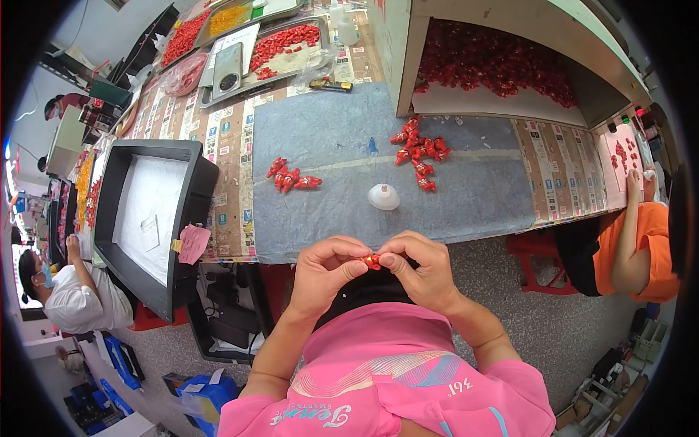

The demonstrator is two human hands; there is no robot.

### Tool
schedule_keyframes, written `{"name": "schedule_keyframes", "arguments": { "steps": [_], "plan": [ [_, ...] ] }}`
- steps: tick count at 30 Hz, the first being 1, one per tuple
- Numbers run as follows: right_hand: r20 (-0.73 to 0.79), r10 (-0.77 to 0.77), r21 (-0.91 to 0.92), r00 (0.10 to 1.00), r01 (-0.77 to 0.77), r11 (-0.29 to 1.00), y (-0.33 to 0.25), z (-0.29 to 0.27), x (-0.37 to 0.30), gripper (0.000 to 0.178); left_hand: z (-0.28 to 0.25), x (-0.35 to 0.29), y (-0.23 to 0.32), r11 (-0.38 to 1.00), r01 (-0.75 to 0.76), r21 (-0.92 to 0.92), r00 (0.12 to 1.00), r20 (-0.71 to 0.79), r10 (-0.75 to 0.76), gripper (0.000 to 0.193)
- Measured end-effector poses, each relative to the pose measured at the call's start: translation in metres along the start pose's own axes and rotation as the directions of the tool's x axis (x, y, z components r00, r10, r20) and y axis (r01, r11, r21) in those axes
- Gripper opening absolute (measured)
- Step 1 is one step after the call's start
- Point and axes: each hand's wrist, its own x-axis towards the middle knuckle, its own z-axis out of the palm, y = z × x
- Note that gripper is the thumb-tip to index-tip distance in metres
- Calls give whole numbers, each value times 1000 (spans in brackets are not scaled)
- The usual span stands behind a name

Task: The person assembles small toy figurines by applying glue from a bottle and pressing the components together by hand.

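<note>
Just past the near edge of the table, my left hand [324,268] and my right hand [424,266] meet over a small shiny red figurine [372,261]. Thumbs and fingertips of both hands pinch it from either side, hiding most of its shape; a speck of gold shows on it. Beyond my hands lies a blue-grey cloth [328,218]. A small white cone-shaped piece [384,197] sits on it. Similar red figurines lie in a small group [291,180] to the left and a larger cluster [422,154] to the right.
An open-fronted box [403,65] with many red pieces stands at the far right. On the left is a black tray [205,175] with a pink slip [194,244]. Metal trays, a phone [228,69] and a bottle [346,30] lie farther back. Co-workers sit left and right.
</note>
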Motion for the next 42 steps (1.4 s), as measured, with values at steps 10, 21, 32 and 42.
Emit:
{"name": "schedule_keyframes", "arguments": {
  "steps": [10, 21, 32, 42],
  "plan": [
    [-155, -106, -352, 982, 45, 935, 30, -23, 8, 8, -3, -2, -5, 891, 191, -411, 982, 71, -177, 19],
    [-202, -279, -536, 939, 133, 833, 28, -69, 48, 13, -2, -4, -5, 888, 177, -425, 983, 30, -182, 20],
    [-133, -212, -861, 968, -8, 508, 108, -148, 192, 18, 10, -6, -6, 890, 187, -417, 981, 34, -190, 19],
    [-45, 18, -938, 999, -48, 344, 118, -162, 218, 22, 4, -8, -3, 892, 184, -413, 979, -2, -203, 19]
  ]
}}
